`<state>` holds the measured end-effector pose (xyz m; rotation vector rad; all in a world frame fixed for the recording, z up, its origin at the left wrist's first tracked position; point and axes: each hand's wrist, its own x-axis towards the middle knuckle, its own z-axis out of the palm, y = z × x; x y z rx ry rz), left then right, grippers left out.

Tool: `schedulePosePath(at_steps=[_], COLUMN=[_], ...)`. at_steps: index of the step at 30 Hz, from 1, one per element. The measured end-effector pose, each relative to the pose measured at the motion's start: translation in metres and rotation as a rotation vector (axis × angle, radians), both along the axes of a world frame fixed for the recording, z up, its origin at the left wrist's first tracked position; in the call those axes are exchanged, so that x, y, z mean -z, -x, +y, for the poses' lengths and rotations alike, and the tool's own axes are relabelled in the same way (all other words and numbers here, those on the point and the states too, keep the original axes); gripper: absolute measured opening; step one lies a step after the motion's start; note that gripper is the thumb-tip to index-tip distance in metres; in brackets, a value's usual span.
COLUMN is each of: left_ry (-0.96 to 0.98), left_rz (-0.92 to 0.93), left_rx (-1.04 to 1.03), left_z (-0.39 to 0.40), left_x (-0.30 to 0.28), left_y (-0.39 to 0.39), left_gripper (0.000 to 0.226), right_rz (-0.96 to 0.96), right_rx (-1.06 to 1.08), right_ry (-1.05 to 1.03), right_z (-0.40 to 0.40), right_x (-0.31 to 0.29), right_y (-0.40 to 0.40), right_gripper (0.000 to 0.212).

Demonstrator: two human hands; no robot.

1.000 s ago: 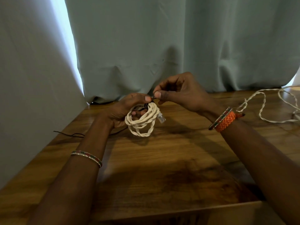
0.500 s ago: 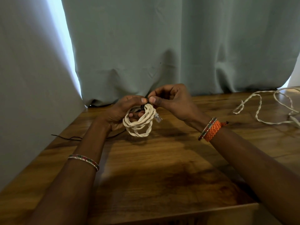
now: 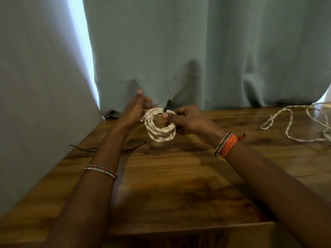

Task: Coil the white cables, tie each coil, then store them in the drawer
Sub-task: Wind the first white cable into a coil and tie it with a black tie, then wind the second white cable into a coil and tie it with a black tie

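The coiled white cable (image 3: 160, 125) hangs in the air just above the counter (image 3: 179, 185), near its far edge and a little left of the middle. It is a twisted cord wound into several round loops, with a black tie (image 3: 166, 107) wrapped round the top of the bundle and one end of the tie standing upward. A plug end shows at the upper left of the coil. The right hand (image 3: 188, 120) pinches the coil at the tie, thumb on the near side and curled fingers behind. The left hand (image 3: 136, 109) is just beside the coil on its left, fingers fairly straight and spread toward the curtain; it is blurred, and whether it touches the cable cannot be told.

On the counter near the left edge lie thin black ties (image 3: 89, 149), partly hidden by the left forearm. Toward the far right corner a second white cable (image 3: 290, 126) lies loose and uncoiled, well apart from the hands. A pale green curtain (image 3: 179, 51) hangs along the far edge. Both wrists carry beaded bangles, and the right wrist also an orange braided band (image 3: 228, 146).
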<state>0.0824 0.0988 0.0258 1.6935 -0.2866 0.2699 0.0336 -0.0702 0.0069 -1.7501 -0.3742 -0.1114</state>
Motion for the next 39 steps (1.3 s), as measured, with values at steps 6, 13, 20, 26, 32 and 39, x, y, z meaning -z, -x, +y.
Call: schedulePosePath(at_steps=[6, 13, 20, 26, 32, 39], left_ry=[0.168, -0.031, 0.001, 0.107, -0.107, -0.360], left_rz=[-0.282, -0.314, -0.260, -0.352, -0.407, -0.507], left_rx=[-0.442, -0.642, -0.500, -0.498, -0.598, -0.510], left_z=[0.081, 0.174, 0.185, 0.184, 0.172, 0.089], left_x=[-0.008, 0.050, 0.085, 0.092, 0.080, 0.024], left_y=[0.054, 0.122, 0.126, 0.123, 0.124, 0.061], left_gripper=[0.024, 0.028, 0.024, 0.029, 0.023, 0.019], right_rz=[0.015, 0.099, -0.015, -0.302, -0.251, -0.386], right_rx=[-0.048, -0.340, -0.378, -0.318, -0.228, 0.231], right_ry=[-0.021, 0.107, 0.303, 0.513, 0.398, 0.213], right_z=[0.057, 0.164, 0.223, 0.217, 0.197, 0.161], right_x=[0.001, 0.032, 0.052, 0.052, 0.050, 0.002], right_y=[-0.006, 0.007, 0.011, 0.007, -0.011, -0.033], right_gripper=[0.035, 0.019, 0.034, 0.052, 0.046, 0.040])
